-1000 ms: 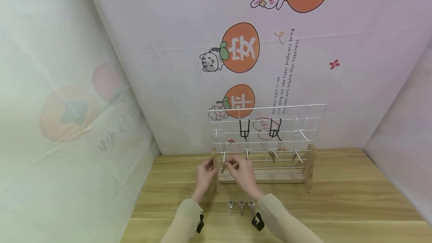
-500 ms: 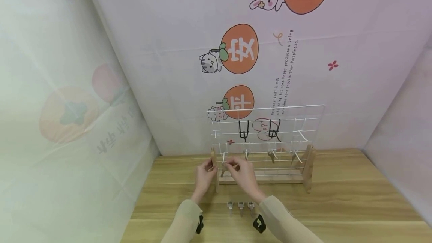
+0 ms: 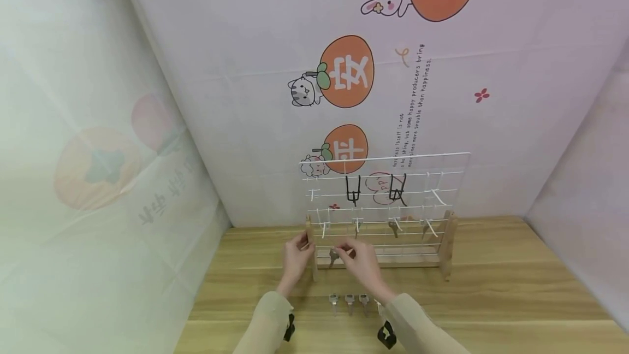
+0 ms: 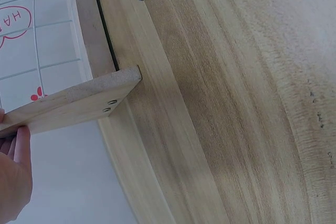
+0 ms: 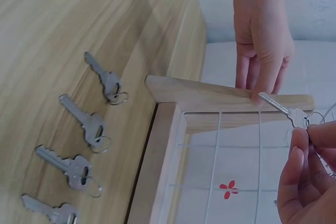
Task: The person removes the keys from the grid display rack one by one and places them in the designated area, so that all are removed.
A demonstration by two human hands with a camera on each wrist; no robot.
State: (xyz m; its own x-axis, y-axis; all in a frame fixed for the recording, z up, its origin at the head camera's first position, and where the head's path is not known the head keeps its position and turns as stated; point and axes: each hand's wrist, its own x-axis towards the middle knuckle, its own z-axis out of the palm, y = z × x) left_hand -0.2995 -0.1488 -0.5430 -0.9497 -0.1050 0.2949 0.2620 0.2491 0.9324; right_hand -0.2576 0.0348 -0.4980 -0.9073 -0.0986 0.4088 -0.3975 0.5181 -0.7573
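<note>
My right hand [image 3: 362, 261] pinches a silver key [image 5: 286, 111] by its small ring, with the blade pointing away from the fingers. In the head view this key [image 3: 333, 257] hangs below and slightly right of the rack's lower-left white hook [image 3: 324, 230]. My left hand [image 3: 296, 258] grips the rack's left wooden post [image 5: 294, 100], thumb on one side and fingers on the other. More keys hang from the other lower hooks, among them a key [image 3: 393, 229] right of centre. On the table in front lie several loose keys [image 5: 86, 124] in a row, each with a ring.
The white wire grid rack [image 3: 388, 157] stands on a wooden base [image 3: 403, 260] towards the back of the wooden table [image 3: 516, 288]. Black hooks [image 3: 352, 190] and white hooks sit higher on the grid. A printed cloth wall [image 3: 255, 124] rises close behind it.
My right hand has moved down and slightly right from the lower-left hook, taking the key with it. The left hand still holds the post.
</note>
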